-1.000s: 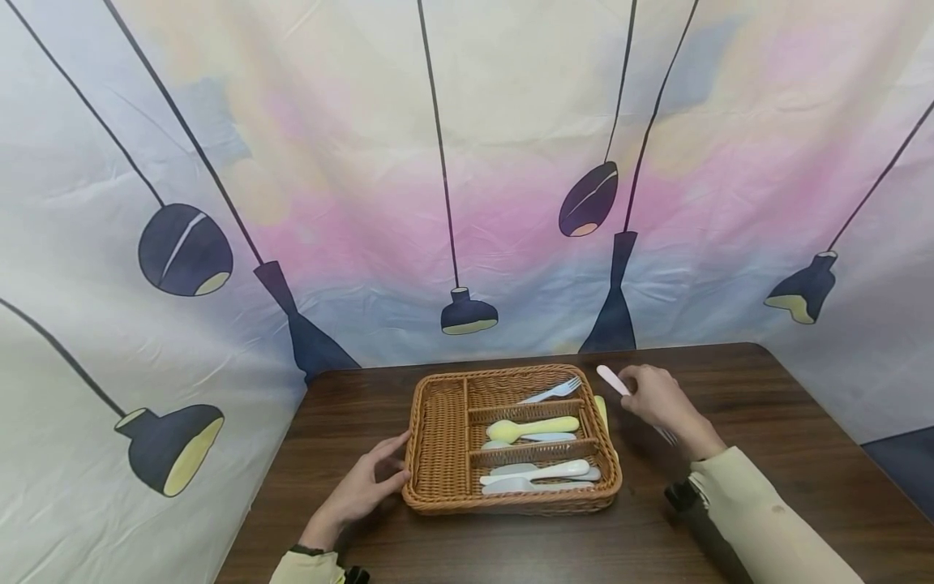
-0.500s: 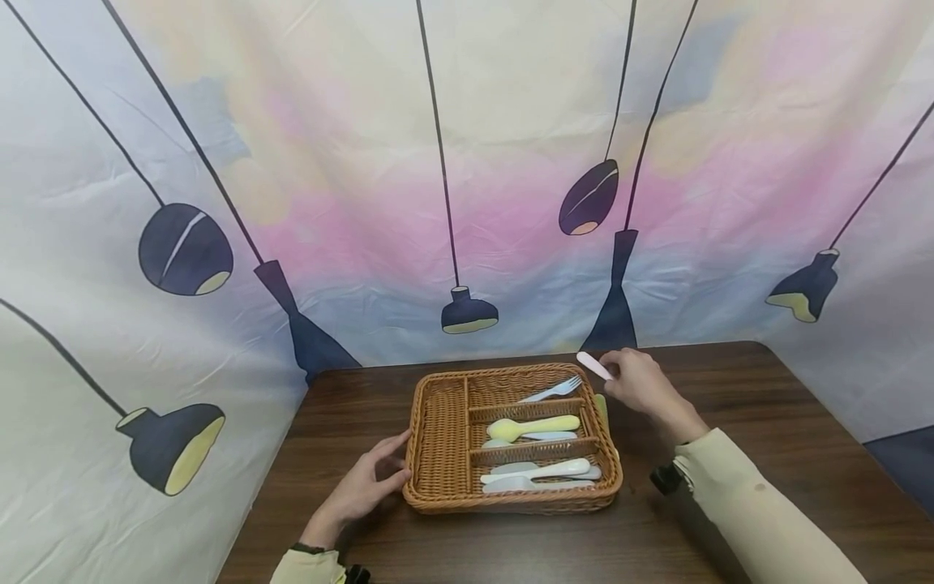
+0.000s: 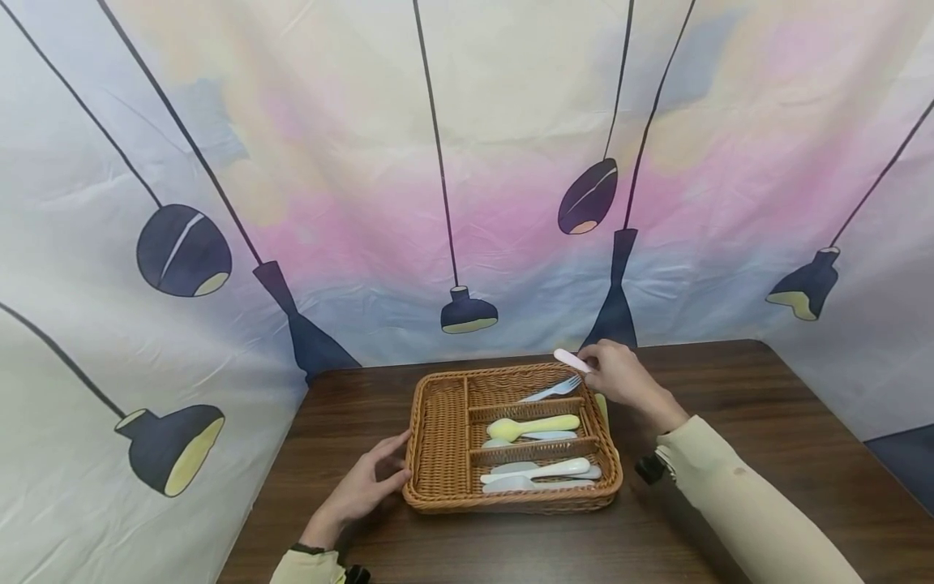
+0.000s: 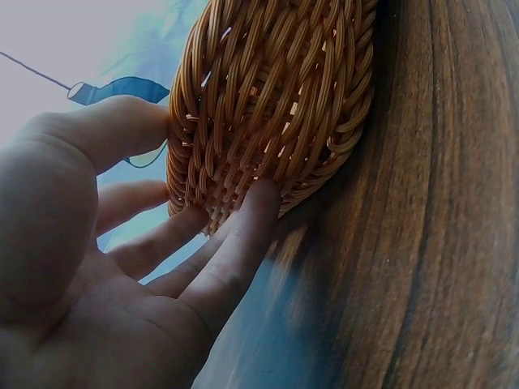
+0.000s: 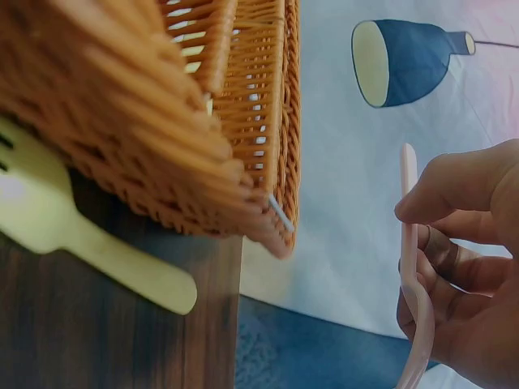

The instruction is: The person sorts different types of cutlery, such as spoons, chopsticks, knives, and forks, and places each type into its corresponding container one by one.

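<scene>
My right hand pinches a pale pink fork between thumb and fingers, above the far right corner of a wicker cutlery basket. In the right wrist view the pink fork is held clear of the basket's side. My left hand touches the basket's left end. The left wrist view shows its fingertips against the weave, fingers fairly straight. A light blue fork lies in the back compartment. A yellow spoon lies over paler cutlery in the middle one.
White and pale cutlery, including a white-handled piece, fills the front compartment. A yellow fork lies on the dark wooden table beside the basket's right end. A patterned cloth hangs behind the table.
My right hand has carried the pink fork leftward from the table's right side to the basket's far right corner. My left hand and the basket have stayed put.
</scene>
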Demonstrator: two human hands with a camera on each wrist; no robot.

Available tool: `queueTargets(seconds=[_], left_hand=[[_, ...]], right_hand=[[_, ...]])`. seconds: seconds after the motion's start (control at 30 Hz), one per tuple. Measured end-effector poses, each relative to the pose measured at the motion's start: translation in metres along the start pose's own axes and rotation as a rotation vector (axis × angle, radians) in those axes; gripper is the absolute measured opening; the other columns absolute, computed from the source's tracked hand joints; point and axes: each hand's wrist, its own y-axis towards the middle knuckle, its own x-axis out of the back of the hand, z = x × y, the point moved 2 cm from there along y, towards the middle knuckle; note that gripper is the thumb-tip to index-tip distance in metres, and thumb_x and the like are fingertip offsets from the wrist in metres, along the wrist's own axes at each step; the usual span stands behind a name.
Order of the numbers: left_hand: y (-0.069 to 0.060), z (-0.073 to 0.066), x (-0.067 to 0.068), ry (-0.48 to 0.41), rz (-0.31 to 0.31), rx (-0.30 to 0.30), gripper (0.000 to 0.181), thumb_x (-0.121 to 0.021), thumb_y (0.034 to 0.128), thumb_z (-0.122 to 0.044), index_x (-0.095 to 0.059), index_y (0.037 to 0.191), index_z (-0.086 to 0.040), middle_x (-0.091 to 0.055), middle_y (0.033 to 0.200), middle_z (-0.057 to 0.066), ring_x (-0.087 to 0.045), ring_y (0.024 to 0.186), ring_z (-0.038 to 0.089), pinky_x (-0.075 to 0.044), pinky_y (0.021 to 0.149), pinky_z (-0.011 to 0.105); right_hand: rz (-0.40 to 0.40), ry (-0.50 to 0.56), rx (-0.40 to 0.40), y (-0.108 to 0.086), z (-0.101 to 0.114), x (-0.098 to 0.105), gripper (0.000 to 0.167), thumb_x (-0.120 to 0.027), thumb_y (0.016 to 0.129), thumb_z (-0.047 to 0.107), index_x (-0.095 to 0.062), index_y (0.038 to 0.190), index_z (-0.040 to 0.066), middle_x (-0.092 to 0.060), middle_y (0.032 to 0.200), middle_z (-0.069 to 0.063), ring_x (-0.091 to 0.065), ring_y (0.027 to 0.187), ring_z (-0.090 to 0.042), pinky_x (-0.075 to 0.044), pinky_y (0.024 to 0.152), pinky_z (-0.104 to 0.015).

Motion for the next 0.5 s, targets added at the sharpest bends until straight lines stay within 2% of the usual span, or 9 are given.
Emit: queueTargets(seconds=[0.17, 0.33, 0.5], left_hand=[[0.000, 0.000, 0.000, -0.001, 0.012, -0.001, 0.067, -0.063, 0.0962, -0.027, -0.032, 0.153, -0.011, -0.036, 0.150, 0.022, -0.061, 0.110, 0.027, -0.049, 0.088, 0.028], [0.000, 0.002, 0.000, 0.008, 0.003, 0.021, 0.067, -0.064, 0.0953, -0.030, -0.033, 0.153, -0.013, -0.037, 0.150, 0.019, -0.061, 0.111, 0.024, -0.048, 0.089, 0.027], [0.000, 0.001, 0.000, 0.010, 0.003, -0.003, 0.067, -0.063, 0.0963, -0.028, -0.032, 0.153, -0.011, -0.036, 0.150, 0.022, -0.061, 0.110, 0.026, -0.049, 0.088, 0.027]], right_hand=[[0.016, 0.006, 0.043, 0.006, 0.009, -0.004, 0.028, -0.068, 0.079, 0.003, -0.072, 0.107, 0.004, -0.062, 0.087, -0.006, -0.051, 0.072, -0.018, -0.042, 0.062, -0.034], [0.015, 0.016, 0.085, 0.012, 0.018, -0.009, 0.026, -0.068, 0.079, 0.002, -0.073, 0.105, 0.005, -0.063, 0.089, -0.006, -0.051, 0.072, -0.017, -0.041, 0.062, -0.033], [0.019, 0.015, 0.102, 0.018, 0.025, -0.013, 0.028, -0.068, 0.080, 0.002, -0.073, 0.107, 0.006, -0.065, 0.093, -0.007, -0.055, 0.077, -0.019, -0.043, 0.065, -0.035]])
